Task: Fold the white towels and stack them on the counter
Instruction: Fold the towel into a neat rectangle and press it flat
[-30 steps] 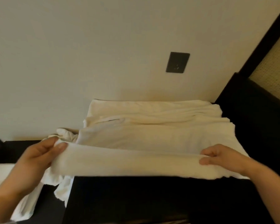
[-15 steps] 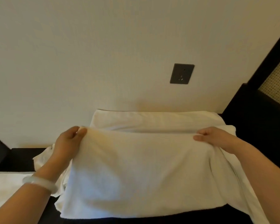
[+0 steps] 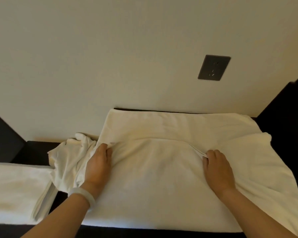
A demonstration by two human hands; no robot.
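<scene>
Fingers [image 3: 107, 151] of the left hand [image 3: 98, 165] are curled and pinch the doubled edge of the towel [image 3: 153, 182]. The fingers of the right hand [image 3: 217, 170] are also bent together, and they clamp the thin layers of the same edge. Between the two grips this edge runs across the towel, a little bowed away from the person. Under both palms the upper layer lies flat on the lower one. Beyond the fingertips more white cloth reaches to the wall [image 3: 110, 48]; it seems to be the lower layer of the same towel. Right of the right hand a loose corner spreads sideways, not lined up with the rest. The towel covers most of the dark surface [image 3: 162, 231] before the person.

Just left of the left hand, touching it, lies a crumpled towel [image 3: 67, 158], not folded. Further left is a stack [image 3: 15, 191] of folded towels; I cannot tell if it lies on the same surface.

As I judge it, the task is partly done. Some towels are already folded and stacked. The towel in the fingers has only one fold laid and needs more folds. After that the crumpled towel is left, and both must go on the stack.
</scene>
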